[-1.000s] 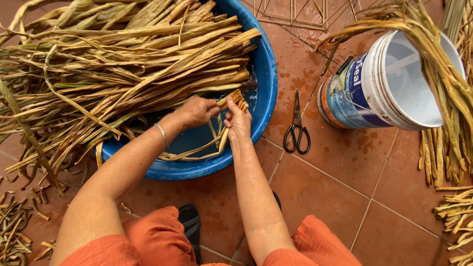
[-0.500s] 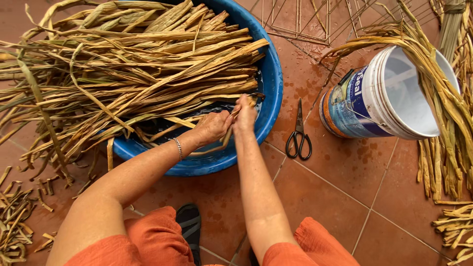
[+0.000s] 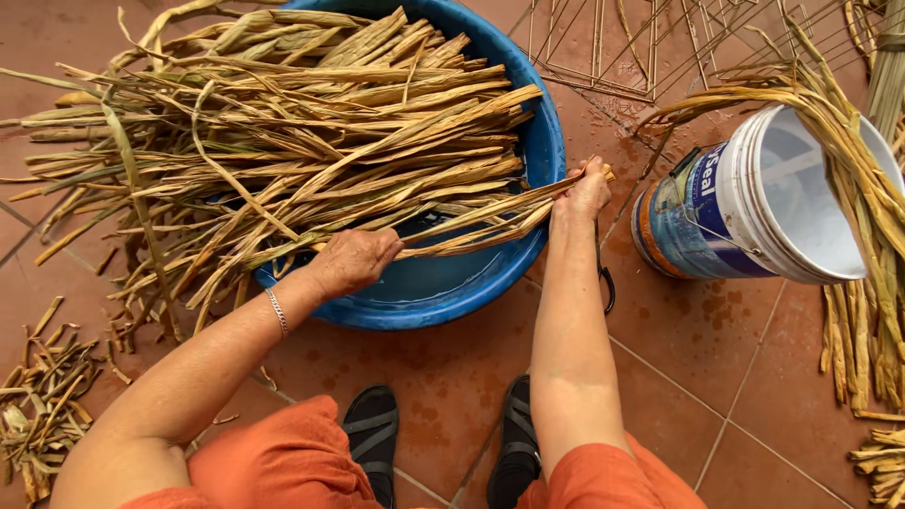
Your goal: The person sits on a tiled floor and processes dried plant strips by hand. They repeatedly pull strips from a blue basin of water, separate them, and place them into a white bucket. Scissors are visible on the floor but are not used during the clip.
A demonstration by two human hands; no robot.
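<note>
Gripping both ends of a small bundle of dried tan reed strips (image 3: 471,221), the person stretches it across the near rim of the round blue plastic basin (image 3: 443,292). Right hand (image 3: 584,188) is closed in a fist, fingers (image 3: 577,175) wrapped tight round the strip ends just past the basin's edge. Left hand (image 3: 351,262) curls over the other end, fingers pressed together on the strips, down at the basin's near side.

Beyond the left-hand fingers, a big heap of long dried leaves (image 3: 264,123) lies across the basin and spills onto the terracotta tile floor (image 3: 716,358), so by the look of it only this one bundle is separated and most of the pile waits untouched. A white plastic bucket with a blue label (image 3: 754,203) lies tipped on its side beyond the right-hand fingers, more yellow strips (image 3: 848,151) draped over it. Short trimmed scraps (image 3: 42,396) sit well to the left.

Hard to read: a dark looped handle (image 3: 608,287) peeks out behind the right forearm, the rest hidden. What sits in the basin's bottom is covered. Thin wire frames (image 3: 641,47) are cut off at the top edge.
</note>
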